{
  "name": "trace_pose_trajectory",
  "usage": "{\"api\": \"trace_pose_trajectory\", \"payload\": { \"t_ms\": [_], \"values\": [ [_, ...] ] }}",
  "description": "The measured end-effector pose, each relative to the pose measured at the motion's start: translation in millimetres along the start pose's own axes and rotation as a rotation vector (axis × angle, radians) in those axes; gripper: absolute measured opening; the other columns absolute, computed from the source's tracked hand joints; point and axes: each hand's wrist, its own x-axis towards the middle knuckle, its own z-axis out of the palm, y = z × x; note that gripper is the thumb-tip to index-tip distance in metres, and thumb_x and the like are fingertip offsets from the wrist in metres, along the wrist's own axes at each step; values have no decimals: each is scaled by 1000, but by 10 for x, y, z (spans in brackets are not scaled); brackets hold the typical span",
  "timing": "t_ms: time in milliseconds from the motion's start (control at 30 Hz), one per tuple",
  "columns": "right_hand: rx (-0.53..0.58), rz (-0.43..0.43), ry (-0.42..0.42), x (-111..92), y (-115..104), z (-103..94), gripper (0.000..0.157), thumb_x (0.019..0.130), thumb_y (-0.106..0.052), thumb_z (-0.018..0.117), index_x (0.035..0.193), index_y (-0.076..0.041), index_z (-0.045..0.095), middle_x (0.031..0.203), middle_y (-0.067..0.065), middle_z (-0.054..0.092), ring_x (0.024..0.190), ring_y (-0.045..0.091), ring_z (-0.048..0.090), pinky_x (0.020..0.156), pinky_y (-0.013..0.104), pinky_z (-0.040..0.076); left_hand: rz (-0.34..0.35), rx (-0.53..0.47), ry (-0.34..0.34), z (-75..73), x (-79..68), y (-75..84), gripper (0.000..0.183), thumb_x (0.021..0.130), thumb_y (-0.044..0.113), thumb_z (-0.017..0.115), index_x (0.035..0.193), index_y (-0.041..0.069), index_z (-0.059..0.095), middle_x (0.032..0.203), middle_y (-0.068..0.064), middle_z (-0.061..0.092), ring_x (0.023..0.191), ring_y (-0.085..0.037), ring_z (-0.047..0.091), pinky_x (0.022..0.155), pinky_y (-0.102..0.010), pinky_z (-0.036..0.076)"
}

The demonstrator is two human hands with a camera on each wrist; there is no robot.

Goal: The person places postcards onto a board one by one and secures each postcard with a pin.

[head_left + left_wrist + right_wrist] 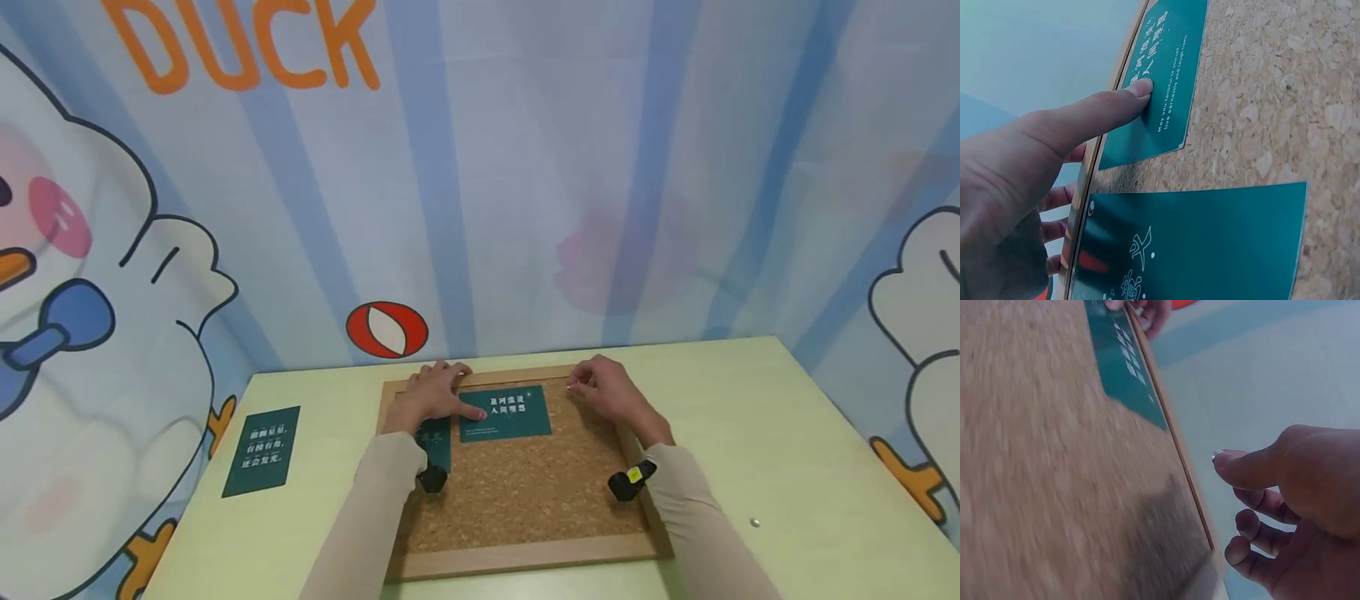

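A framed corkboard (540, 500) lies on the table with two green cards on it. My left hand (435, 393) reaches over the board's far edge, its thumb pressing the upper green card (517, 423); the other fingers sit at the wooden frame. Beneath that hand is a second green card (1222, 231), partly hidden in the head view, with a thumbtack (1091, 208) at its corner. My right hand (611, 390) is over the far right corner of the board. Between its thumb and index finger it pinches a small shiny thumbtack (1217, 454).
Another green card (261, 452) with white writing lies on the table to the left of the board. A loose silver thumbtack (755, 522) is on the right side of the table (810, 450). A printed curtain (525, 183) hangs behind the table.
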Motion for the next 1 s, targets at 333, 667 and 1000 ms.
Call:
{"api": "trace_pose_trajectory", "payload": {
  "t_ms": [333, 667, 1000],
  "values": [
    [-19, -28, -77, 242, -171, 308, 8, 99, -2, 66, 96, -2, 73, 91, 7, 66, 85, 22, 59, 81, 45, 52, 5, 9, 2, -6, -6, 14, 89, 79, 59, 85, 153, 24, 51, 154, -13, 45, 140, -37, 37, 116, -61, 28],
    [-59, -39, -79, 322, -208, 393, 10, 98, -2, 66, 92, -1, 74, 82, 4, 65, 74, 19, 56, 71, 38, 50, -4, 2, 2, -12, -18, -2, 90, 77, 60, 85, 153, 24, 51, 153, -13, 46, 140, -36, 37, 117, -61, 27],
    [-95, -52, -161, 426, -258, 324, 14, 97, -1, 64, 94, -1, 77, 87, 7, 67, 76, 21, 57, 70, 37, 50, -2, 1, 2, 5, -6, -28, 90, 78, 59, 85, 154, 24, 50, 153, -13, 46, 140, -36, 37, 118, -60, 24]
  ]
}}
